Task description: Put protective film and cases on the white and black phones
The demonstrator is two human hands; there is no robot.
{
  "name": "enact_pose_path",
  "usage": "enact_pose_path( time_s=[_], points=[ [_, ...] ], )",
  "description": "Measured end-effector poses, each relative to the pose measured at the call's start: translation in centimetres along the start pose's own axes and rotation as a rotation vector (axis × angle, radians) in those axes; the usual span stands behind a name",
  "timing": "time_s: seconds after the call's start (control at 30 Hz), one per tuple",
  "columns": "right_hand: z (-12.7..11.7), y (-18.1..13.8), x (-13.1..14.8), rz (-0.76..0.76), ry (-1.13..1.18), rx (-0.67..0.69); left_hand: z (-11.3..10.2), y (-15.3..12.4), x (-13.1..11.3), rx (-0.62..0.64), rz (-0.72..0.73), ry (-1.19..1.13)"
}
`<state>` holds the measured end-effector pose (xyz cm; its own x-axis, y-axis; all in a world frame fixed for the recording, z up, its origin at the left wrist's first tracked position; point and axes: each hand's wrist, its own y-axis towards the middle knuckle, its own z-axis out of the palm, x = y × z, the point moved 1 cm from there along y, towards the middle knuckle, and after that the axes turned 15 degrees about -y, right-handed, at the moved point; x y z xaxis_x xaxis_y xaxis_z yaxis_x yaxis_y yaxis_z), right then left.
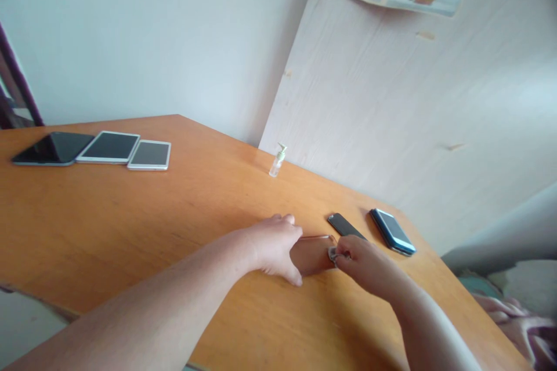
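Observation:
A rose-gold phone (308, 258) lies on the wooden table (209, 197), its left end partly hidden by my left hand (275, 246). The thumb and fingers of that hand span the phone's two long sides and steady it. Over the phone's right end, my right hand (363, 261) is closed around a small crumpled greyish-white cloth (332, 253), which appears to touch the phone's surface. Just beyond my right hand is a dark phone (345, 225), lying flat and partly covered by the knuckles.
A clear pump bottle (275, 165) stands near the wall. To the right, a phone with a light frame (394, 231) rests on a dark blue one. At far left lie a black tablet (54, 149), a white tablet (109, 146) and a smaller white one (150, 155).

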<state>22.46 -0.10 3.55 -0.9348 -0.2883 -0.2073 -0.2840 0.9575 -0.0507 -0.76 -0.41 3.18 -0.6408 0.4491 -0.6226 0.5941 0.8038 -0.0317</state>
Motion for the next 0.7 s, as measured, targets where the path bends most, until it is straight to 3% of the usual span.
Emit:
enact_pose_path(
  time_s=[0.07,0.23,0.3,0.43,0.5,0.57,0.7],
  points=[
    [-0.4,-0.3,1.2,-0.075,0.051,-0.021,0.0,0.0,0.1,0.001,-0.007,-0.004],
    [-2.1,-1.6,5.8,-0.469,0.371,-0.032,0.2,0.2,0.2,-0.011,-0.012,-0.024],
    [-1.8,-1.4,5.3,-0.429,0.373,-0.028,0.2,0.2,0.2,-0.011,-0.01,-0.023],
    [-0.1,-0.2,0.9,-0.092,0.114,-0.009,0.1,0.2,0.2,-0.004,0.004,-0.016],
    [0.4,0.1,0.0,-0.02,0.063,-0.007,0.2,0.2,0.2,-0.007,0.007,-0.011],
    [0.3,0.0,1.0,-0.07,0.115,-0.037,0.2,0.2,0.3,-0.014,0.006,-0.01],
    [-0.3,-0.4,4.6,-0.346,0.299,-0.118,0.5,0.5,0.6,-0.03,0.014,-0.016]
  ],
)
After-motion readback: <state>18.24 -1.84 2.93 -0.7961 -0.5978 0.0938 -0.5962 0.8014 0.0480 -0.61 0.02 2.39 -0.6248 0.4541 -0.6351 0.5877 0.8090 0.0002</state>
